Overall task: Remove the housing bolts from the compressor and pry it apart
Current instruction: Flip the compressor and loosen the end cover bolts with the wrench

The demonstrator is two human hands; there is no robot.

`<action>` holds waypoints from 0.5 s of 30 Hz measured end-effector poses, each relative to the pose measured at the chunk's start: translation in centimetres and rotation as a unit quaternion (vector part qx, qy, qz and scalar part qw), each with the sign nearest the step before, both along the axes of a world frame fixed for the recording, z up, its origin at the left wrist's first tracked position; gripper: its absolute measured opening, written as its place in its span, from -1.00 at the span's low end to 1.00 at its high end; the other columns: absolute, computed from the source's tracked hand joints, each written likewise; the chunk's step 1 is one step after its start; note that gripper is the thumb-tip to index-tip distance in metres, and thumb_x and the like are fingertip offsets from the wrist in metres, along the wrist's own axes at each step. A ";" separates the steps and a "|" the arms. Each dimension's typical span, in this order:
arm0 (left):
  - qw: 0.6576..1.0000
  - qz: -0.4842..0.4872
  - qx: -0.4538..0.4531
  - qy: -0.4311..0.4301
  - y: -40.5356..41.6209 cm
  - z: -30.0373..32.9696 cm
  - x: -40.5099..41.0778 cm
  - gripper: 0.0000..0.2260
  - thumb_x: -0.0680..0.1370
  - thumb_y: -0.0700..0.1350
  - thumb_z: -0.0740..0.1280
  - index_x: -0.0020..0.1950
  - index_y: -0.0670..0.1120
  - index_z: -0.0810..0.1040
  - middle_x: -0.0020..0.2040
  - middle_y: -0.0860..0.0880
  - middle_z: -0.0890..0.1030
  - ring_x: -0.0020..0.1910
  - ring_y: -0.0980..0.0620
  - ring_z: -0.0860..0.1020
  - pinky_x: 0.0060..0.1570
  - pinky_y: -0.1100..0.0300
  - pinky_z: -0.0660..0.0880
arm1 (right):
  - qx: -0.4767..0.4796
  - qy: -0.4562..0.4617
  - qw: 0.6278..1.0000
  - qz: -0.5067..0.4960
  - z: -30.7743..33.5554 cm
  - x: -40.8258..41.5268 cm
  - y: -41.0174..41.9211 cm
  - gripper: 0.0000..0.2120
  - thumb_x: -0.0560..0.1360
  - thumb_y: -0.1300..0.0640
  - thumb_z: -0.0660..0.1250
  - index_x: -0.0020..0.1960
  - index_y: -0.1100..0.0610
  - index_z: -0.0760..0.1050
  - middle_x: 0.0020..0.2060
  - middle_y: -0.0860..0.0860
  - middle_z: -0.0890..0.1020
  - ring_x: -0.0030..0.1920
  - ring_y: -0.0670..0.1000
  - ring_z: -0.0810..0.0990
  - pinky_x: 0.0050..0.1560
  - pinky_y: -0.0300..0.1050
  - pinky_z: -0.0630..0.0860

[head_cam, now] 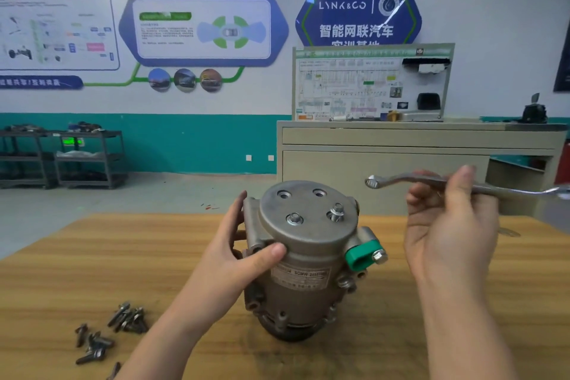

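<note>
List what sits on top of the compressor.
On the compressor top plate: two bolts and two empty holes. What lies beneath the plate is hidden.

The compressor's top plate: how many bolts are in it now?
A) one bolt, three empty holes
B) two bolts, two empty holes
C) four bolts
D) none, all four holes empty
B: the top plate of the compressor shows two bolts on its near side and two empty holes on its far side.
</note>
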State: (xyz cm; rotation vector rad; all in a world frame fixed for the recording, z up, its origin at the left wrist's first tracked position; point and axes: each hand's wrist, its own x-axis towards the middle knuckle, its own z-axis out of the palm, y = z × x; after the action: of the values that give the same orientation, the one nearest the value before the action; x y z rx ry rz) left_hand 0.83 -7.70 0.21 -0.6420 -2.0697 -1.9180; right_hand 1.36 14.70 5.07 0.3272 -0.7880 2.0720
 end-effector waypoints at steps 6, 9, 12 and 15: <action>0.992 0.120 0.014 0.028 1.9 -1.6 0.9 -0.08 0.04 0.36 0.48 0.33 0.26 0.20 0.28 0.29 0.39 0.20 0.33 0.42 0.15 0.30 0.44 | 0.230 0.066 0.952 -0.189 -1.2 1.1 -3.1 -0.85 0.57 0.01 0.19 -0.11 -0.25 0.42 -0.24 -0.04 0.65 -0.40 -0.03 0.61 -0.34 -0.21 0.53; 0.987 0.138 0.066 0.042 3.1 -2.1 1.2 -0.21 0.03 0.29 0.49 0.19 0.32 0.23 0.21 0.30 0.42 0.20 0.43 0.40 0.18 0.37 0.41 | 0.265 0.099 0.929 -0.237 -1.4 1.4 -3.7 -0.82 0.59 0.04 0.20 -0.05 -0.26 0.42 -0.23 -0.17 0.64 -0.35 -0.08 0.62 -0.30 -0.23 0.55; 0.979 0.173 0.086 0.068 4.0 -2.6 1.2 -0.26 0.03 0.25 0.49 0.13 0.30 0.24 0.17 0.30 0.41 0.12 0.54 0.39 0.06 0.44 0.39 | 0.266 0.134 0.916 -0.270 -1.5 1.6 -4.0 -0.87 0.62 -0.01 0.19 0.01 -0.26 0.41 -0.23 -0.25 0.62 -0.35 -0.10 0.62 -0.30 -0.26 0.53; 0.973 0.186 0.117 0.074 4.7 -3.0 1.2 -0.20 0.02 0.21 0.51 0.19 0.22 0.24 0.22 0.23 0.43 0.16 0.46 0.42 0.23 0.22 0.42 | 0.293 0.146 0.902 -0.281 -1.6 1.6 -4.4 -0.91 0.62 -0.01 0.18 0.03 -0.21 0.41 -0.19 -0.26 0.60 -0.31 -0.13 0.62 -0.26 -0.30 0.53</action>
State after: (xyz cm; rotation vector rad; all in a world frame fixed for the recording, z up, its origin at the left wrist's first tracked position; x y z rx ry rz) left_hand 2.01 -3.04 -2.75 -0.3056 -1.6952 -1.7954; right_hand 2.92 10.29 3.47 0.6375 -1.1508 1.1818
